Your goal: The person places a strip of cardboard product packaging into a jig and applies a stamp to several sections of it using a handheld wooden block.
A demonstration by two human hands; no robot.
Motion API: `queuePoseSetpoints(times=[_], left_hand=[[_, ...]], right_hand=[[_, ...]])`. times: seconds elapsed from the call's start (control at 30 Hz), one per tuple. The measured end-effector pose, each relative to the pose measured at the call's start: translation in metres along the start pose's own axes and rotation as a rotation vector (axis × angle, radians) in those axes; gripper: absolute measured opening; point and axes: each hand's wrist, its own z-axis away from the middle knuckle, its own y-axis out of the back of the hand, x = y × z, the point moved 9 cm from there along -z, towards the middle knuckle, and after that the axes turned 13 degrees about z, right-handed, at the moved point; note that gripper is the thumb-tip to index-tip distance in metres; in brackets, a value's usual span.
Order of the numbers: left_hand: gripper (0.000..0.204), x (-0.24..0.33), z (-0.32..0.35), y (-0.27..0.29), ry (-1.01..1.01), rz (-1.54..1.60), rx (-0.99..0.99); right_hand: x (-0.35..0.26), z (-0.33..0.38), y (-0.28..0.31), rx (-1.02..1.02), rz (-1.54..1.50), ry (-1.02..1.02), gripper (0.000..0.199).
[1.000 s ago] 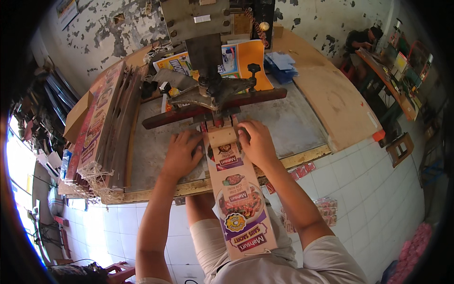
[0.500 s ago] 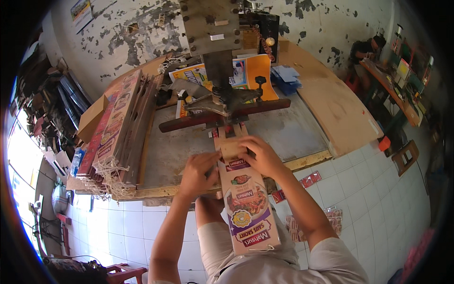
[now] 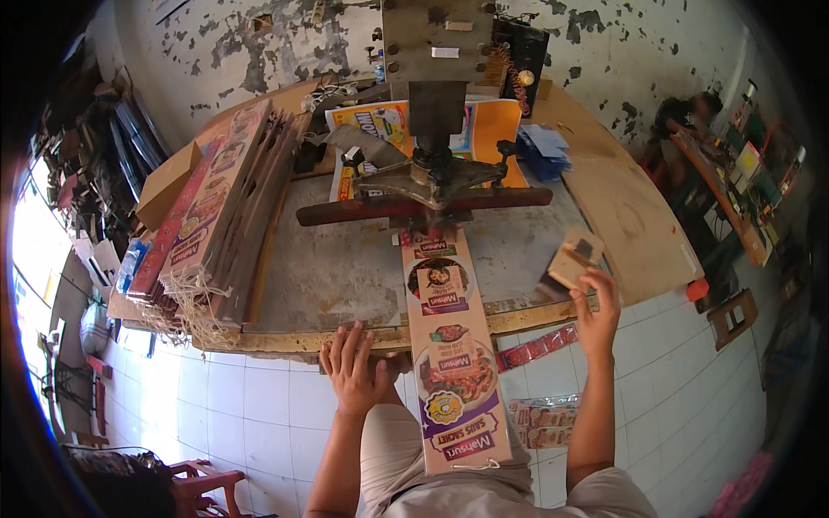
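Observation:
A long printed cardboard strip (image 3: 458, 406) runs from under the press down over my lap, with a short string at its lower end. To its left, my left hand (image 3: 354, 369) is open, fingers spread at the table's front edge, holding nothing. My right hand (image 3: 598, 312) pinches a small tan block-like piece (image 3: 573, 259) with a dark patch on it, above the right part of the table. I cannot tell whether the piece is wood or folded cardboard. The press's dark red crossbar (image 3: 345, 212) hangs over the strip's far end.
At the left of the table stands a stack of printed cardboard strips (image 3: 216, 194) with hanging strings. Blue sheets (image 3: 544, 151) and a coloured poster (image 3: 380, 121) lie behind the press. Printed packs (image 3: 548, 423) rest on the floor. Another person (image 3: 686, 112) sits at the far right.
My right hand has carried the tan piece off the strip to the right, uncovering more print. My left hand has drawn back from the strip and spread its fingers. The view has shifted slightly.

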Motion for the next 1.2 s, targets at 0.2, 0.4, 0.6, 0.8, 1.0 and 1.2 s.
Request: queuePoseSetpoints(times=[0.2, 0.4, 0.6, 0.8, 1.0, 1.2], left_hand=[[0.05, -0.019, 0.019, -0.02, -0.028, -0.068, 0.086], [0.052, -0.022, 0.024, -0.024, -0.03, -0.087, 0.066], [0.053, -0.022, 0.027, -0.024, -0.018, -0.081, 0.084], [0.05, -0.023, 0.027, -0.027, -0.023, -0.101, 0.112], [0.047, -0.026, 0.031, -0.029, -0.032, -0.117, 0.123], [0.048, -0.025, 0.03, -0.029, -0.041, -0.111, 0.134]], right_hand=[[0.044, 0.003, -0.016, -0.001, 0.023, -0.124, 0.031], [-0.012, 0.044, -0.031, 0.198, 0.249, 0.113, 0.036], [-0.046, 0.111, -0.098, 0.153, 0.182, 0.17, 0.053], [-0.043, 0.118, -0.109, 0.299, 0.127, 0.14, 0.054], [-0.043, 0.117, -0.107, 0.281, 0.097, 0.181, 0.051], [-0.042, 0.118, -0.107, 0.285, 0.094, 0.188, 0.052]])
